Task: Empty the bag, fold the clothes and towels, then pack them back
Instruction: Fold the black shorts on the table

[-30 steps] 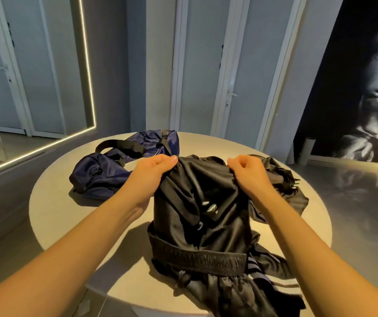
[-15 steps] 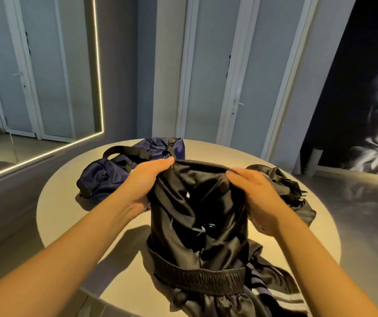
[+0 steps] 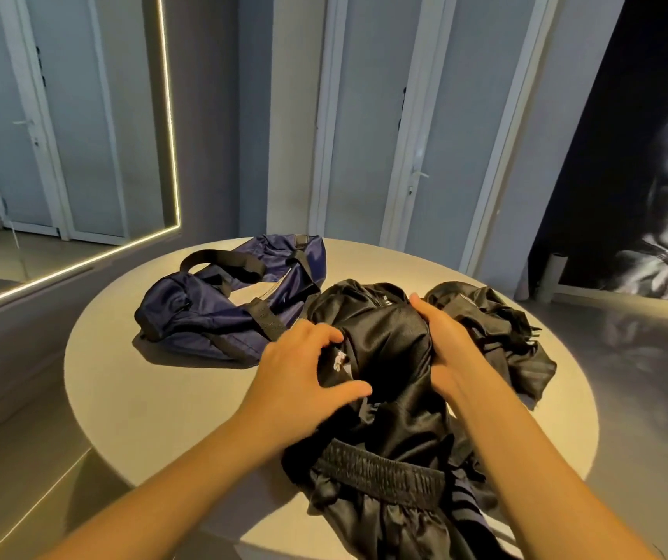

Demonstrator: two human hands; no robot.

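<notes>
Clutching the bunched black satin garment [image 3: 388, 349], your left hand [image 3: 304, 373] and right hand [image 3: 445, 349] curl round it on the round pale table [image 3: 122, 377], beside the limp navy fabric bag [image 3: 235, 305].

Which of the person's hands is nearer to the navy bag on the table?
Left. The left hand grips the black garment close beside the navy bag; the right hand holds the garment's other side, farther from the bag.
</notes>
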